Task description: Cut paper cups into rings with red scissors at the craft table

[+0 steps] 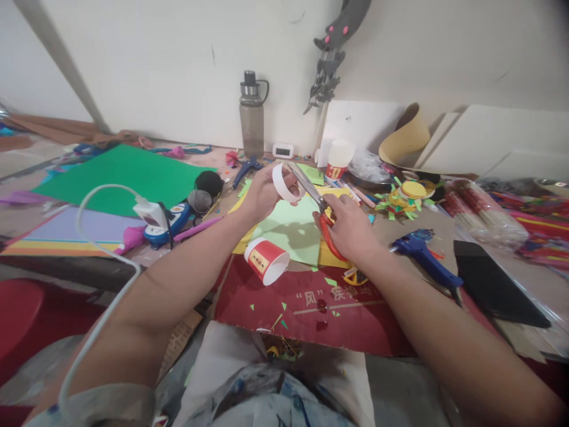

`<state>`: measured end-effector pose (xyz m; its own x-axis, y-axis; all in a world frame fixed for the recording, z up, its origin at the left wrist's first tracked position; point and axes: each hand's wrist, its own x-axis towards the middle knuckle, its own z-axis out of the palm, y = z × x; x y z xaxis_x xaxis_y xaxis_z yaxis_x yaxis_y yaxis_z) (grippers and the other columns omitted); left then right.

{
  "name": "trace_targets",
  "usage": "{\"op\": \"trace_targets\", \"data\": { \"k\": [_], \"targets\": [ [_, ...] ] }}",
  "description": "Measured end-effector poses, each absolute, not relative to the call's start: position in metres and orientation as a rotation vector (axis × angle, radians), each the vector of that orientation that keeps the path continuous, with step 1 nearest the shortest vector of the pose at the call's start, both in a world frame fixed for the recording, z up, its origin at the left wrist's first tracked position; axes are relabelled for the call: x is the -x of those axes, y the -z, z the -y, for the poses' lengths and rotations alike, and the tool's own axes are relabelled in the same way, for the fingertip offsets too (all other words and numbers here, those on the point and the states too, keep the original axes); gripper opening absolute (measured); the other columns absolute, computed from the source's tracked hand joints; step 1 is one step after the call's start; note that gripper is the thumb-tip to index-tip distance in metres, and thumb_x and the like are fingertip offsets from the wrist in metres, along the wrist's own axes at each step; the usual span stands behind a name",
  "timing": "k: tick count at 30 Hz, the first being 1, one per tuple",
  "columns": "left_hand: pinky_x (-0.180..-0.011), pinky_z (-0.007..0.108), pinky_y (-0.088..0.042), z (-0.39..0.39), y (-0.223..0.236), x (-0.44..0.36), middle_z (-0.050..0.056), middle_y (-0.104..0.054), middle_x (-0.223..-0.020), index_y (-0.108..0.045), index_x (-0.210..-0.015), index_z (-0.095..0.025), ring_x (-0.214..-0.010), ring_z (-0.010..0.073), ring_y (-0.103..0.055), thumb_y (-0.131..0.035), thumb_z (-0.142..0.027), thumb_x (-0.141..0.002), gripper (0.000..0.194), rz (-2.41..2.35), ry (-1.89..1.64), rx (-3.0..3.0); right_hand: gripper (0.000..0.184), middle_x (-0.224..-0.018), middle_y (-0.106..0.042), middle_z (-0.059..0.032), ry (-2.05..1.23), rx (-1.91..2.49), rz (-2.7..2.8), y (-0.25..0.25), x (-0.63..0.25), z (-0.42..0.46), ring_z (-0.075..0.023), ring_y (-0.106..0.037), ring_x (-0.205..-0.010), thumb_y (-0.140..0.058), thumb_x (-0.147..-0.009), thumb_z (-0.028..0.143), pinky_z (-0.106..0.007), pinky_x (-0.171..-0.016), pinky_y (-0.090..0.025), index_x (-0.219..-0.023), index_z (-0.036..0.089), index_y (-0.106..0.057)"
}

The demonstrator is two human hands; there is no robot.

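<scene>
My left hand [265, 193] is closed on a white paper ring [278, 181], which looks like the cut rim of a paper cup. Scissors with orange-red handles [328, 234] are in my right hand [349, 228], their blades [304, 181] reaching up and left to the ring. Whether the blades touch the paper, I cannot tell. Below the hands a red and white paper cup [267, 261] lies on its side, its mouth toward the lower right. Light green paper [288, 228] and yellow paper [240, 228] lie under my hands.
A blue glue gun [422, 255] and a black flat object [498, 281] lie on the right. Against the wall stands a water bottle [252, 121]. At left are green paper [128, 178] and a power strip [166, 228] with a white cable. Paper scraps dot the red cardboard [267, 305].
</scene>
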<state>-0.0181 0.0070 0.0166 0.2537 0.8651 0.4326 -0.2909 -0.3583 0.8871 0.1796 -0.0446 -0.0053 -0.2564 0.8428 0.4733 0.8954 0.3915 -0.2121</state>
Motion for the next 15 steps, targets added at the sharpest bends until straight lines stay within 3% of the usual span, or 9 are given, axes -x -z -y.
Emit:
{"op": "trace_targets", "data": {
  "k": [15],
  "targets": [
    [-0.048,0.023,-0.051,-0.0051,-0.0191,0.0176,-0.002,-0.061,-0.063,-0.056,-0.078,-0.017,-0.052,0.0107,-0.061,-0.083,-0.052,-0.074,0.045,-0.572,-1.333,-1.41,0.031,-0.093,-0.064,-0.0116,0.146,1.532,2.123,0.0018,-0.1766,0.0479,-0.0254,-0.058,-0.081,-0.046,-0.097,0.039,-0.032,-0.067,-0.038,-0.112,0.02,-0.065]
  ]
}}
